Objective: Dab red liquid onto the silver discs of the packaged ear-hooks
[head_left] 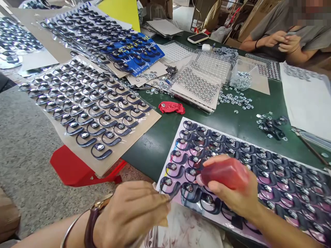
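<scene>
My right hand (244, 198) is wrapped round a red squeeze bottle (227, 174). The bottle's nozzle points left, over a sheet (165, 201) covered with rows of dark curved loops, each bearing a shiny faceted stone. Near that sheet's left corner is my left hand (134, 210), closed with its fingers pressed together. A small yellowish edge shows below its fingertips; what they grip is hidden. Close to the bottle's tip lies one dark loop with a stone (190, 187).
Left are a brown board of similar loops (144, 125) and another stack (85, 31). A red cloth-like piece (172, 107), a tray of stones (198, 84) and loose stones (235, 100) lie on the green table (150, 144). Opposite, a co-worker's hands (284, 41) hold something small.
</scene>
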{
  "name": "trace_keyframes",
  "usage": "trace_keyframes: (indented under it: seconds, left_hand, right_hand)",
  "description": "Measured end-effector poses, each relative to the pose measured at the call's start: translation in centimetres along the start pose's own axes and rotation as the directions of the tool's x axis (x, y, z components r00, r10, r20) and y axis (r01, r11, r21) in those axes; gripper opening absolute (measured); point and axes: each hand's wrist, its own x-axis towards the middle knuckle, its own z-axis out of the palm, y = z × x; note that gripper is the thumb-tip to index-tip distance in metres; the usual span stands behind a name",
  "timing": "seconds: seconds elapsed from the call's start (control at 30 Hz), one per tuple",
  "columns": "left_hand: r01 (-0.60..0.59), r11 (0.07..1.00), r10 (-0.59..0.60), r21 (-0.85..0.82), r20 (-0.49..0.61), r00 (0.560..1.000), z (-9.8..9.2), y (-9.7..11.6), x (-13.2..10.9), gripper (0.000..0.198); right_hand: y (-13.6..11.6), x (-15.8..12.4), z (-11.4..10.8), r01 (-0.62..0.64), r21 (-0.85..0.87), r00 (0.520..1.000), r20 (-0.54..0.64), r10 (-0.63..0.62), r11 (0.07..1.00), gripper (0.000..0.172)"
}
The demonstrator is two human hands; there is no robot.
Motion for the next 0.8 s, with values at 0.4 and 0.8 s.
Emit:
trace_keyframes:
  seconds: [0.4, 0.8]
  left_hand:
    - [-0.113, 0.988, 0.108, 0.108, 0.056, 0.993, 2.2, 0.4, 2.4, 0.038]
    - [-0.124, 0.985, 0.119, 0.118, 0.052, 0.992, 1.8, 0.5, 3.4, 0.051]
  right_hand:
    - [1.4, -1.1, 1.0, 0.18, -0.169, 0.98, -0.059, -0.192, 0.969, 0.018]
    - [1.5, -0.9, 1.0, 0.274, -0.25, 0.948, -0.09, -0.304, 0.929, 0.014]
